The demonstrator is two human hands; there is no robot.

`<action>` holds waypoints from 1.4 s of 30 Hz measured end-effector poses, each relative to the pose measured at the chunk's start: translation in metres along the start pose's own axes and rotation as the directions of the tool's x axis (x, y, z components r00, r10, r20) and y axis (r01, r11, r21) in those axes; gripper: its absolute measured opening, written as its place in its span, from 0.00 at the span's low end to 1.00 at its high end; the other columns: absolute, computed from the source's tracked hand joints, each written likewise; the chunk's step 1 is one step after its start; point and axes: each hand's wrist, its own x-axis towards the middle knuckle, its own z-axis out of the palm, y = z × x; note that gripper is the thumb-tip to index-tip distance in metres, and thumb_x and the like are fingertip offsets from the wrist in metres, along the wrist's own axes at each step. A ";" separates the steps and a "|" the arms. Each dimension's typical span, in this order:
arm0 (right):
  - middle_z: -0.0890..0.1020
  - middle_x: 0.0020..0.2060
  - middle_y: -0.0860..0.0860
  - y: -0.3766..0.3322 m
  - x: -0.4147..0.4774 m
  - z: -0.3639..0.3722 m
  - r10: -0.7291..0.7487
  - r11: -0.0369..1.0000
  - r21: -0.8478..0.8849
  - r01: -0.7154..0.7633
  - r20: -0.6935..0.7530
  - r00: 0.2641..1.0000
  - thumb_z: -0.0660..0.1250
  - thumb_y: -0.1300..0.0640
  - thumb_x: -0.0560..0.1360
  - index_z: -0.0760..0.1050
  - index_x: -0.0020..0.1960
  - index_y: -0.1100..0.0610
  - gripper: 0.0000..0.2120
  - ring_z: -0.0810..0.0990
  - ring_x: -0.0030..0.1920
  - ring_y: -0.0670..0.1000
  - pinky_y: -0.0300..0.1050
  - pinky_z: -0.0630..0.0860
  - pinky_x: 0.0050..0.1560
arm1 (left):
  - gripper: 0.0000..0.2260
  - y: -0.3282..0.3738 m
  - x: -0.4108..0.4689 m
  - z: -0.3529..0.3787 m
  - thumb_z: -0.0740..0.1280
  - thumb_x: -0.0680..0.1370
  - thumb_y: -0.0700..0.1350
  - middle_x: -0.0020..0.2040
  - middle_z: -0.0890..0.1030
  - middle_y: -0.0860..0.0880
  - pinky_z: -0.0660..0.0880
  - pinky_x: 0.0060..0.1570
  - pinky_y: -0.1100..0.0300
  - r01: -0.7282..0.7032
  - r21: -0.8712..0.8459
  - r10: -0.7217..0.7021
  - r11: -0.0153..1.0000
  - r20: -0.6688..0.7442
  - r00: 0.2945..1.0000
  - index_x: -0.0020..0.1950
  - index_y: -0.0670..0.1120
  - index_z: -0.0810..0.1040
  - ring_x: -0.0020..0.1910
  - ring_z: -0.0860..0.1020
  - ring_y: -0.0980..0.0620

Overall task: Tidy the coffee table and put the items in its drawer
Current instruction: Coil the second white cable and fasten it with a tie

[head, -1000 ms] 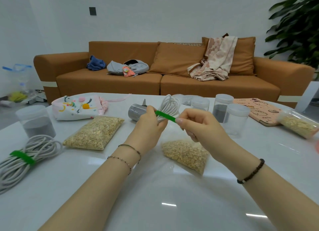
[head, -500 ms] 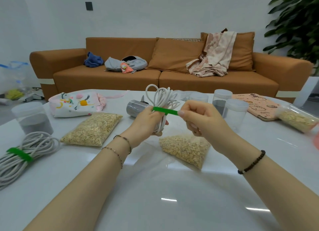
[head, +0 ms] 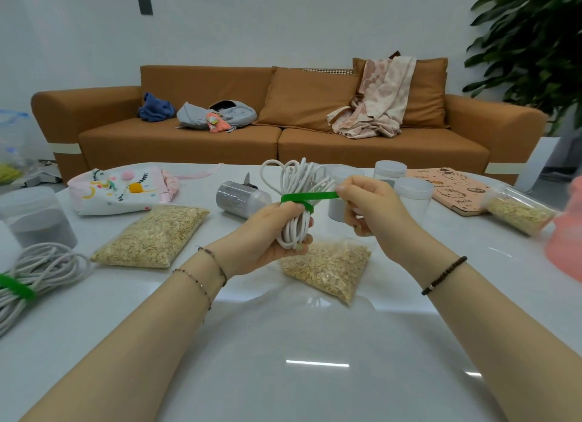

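Note:
My left hand grips a coiled white cable, held upright above the white coffee table. A green strap is wound round the coil's middle. My right hand pinches the strap's free end and holds it taut to the right. A second white cable coil with its own green strap lies at the table's left edge. Two clear bags of oats lie flat on the table, one under my hands.
A patterned white pouch, a lying grey jar, upright lidded jars, a pink notebook and an oat-filled jar stand around. A pink object blurs at the right edge. An orange sofa is behind.
The cable coil has been lifted and turned upright in my left hand. The green strap now wraps round the coil, and my right hand has drawn its end to the right.

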 end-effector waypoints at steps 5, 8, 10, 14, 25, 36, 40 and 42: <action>0.66 0.27 0.51 -0.001 -0.001 0.005 -0.056 0.997 -0.056 0.058 0.031 0.998 0.63 0.58 0.82 0.72 0.44 0.60 0.09 0.67 0.24 0.45 0.37 0.61 0.27 | 0.08 0.007 -0.003 0.003 0.59 0.80 0.41 0.42 0.73 0.43 0.72 0.30 0.64 0.011 -0.345 0.035 0.939 0.125 0.992 0.56 0.39 0.70 0.35 0.72 0.51; 0.67 0.27 0.51 0.001 0.000 0.005 -0.103 0.992 -0.075 0.104 0.026 0.994 0.63 0.58 0.82 0.72 0.44 0.61 0.10 0.66 0.25 0.46 0.36 0.61 0.25 | 0.09 0.007 -0.003 0.005 0.60 0.77 0.42 0.42 0.72 0.43 0.72 0.30 0.64 0.006 -0.406 0.071 0.914 0.172 0.982 0.55 0.39 0.71 0.36 0.70 0.51; 0.67 0.27 0.51 0.002 0.000 0.006 -0.126 0.987 -0.096 0.127 0.018 0.992 0.63 0.58 0.82 0.72 0.44 0.62 0.10 0.66 0.25 0.46 0.36 0.62 0.25 | 0.10 0.006 -0.003 0.005 0.60 0.77 0.41 0.42 0.72 0.44 0.72 0.30 0.64 -0.002 -0.420 0.088 0.908 0.186 0.979 0.56 0.39 0.71 0.36 0.70 0.51; 0.68 0.27 0.51 0.005 0.002 0.006 -0.145 0.983 -0.115 0.145 0.011 0.989 0.64 0.57 0.82 0.72 0.44 0.62 0.11 0.67 0.25 0.45 0.36 0.63 0.25 | 0.10 0.006 -0.003 0.004 0.59 0.77 0.41 0.43 0.72 0.44 0.72 0.31 0.63 -0.017 -0.422 0.112 0.906 0.201 0.973 0.57 0.40 0.70 0.35 0.72 0.51; 0.69 0.27 0.50 0.011 0.003 0.008 -0.165 0.975 -0.149 0.166 0.019 0.986 0.64 0.55 0.82 0.73 0.45 0.65 0.13 0.66 0.26 0.44 0.36 0.63 0.26 | 0.14 0.005 -0.007 0.007 0.63 0.74 0.42 0.42 0.73 0.44 0.70 0.30 0.64 -0.084 -0.345 0.159 0.935 0.194 0.968 0.59 0.40 0.69 0.36 0.72 0.51; 0.70 0.28 0.44 0.018 0.006 0.009 -0.267 0.939 -0.223 0.260 -0.001 0.964 0.66 0.53 0.81 0.75 0.41 0.58 0.12 0.67 0.31 0.45 0.40 0.64 0.34 | 0.12 0.001 -0.002 0.013 0.64 0.78 0.50 0.39 0.72 0.45 0.64 0.27 0.66 -0.199 -0.281 0.219 0.939 0.040 0.975 0.53 0.41 0.74 0.34 0.68 0.52; 0.71 0.31 0.49 0.015 0.004 0.010 -0.278 0.935 -0.230 0.269 -0.007 0.961 0.66 0.53 0.81 0.75 0.42 0.59 0.12 0.67 0.32 0.46 0.42 0.66 0.35 | 0.11 0.000 -0.002 0.013 0.64 0.78 0.49 0.38 0.72 0.46 0.65 0.26 0.66 -0.222 -0.240 0.233 0.945 0.019 0.972 0.51 0.42 0.73 0.33 0.69 0.53; 0.71 0.32 0.52 0.016 0.003 0.010 -0.283 0.932 -0.236 0.274 -0.007 0.959 0.65 0.53 0.81 0.75 0.43 0.59 0.12 0.67 0.32 0.46 0.43 0.66 0.35 | 0.12 0.000 -0.002 0.013 0.65 0.77 0.50 0.40 0.74 0.45 0.68 0.27 0.66 -0.223 -0.221 0.231 0.949 0.009 0.973 0.52 0.42 0.74 0.34 0.70 0.52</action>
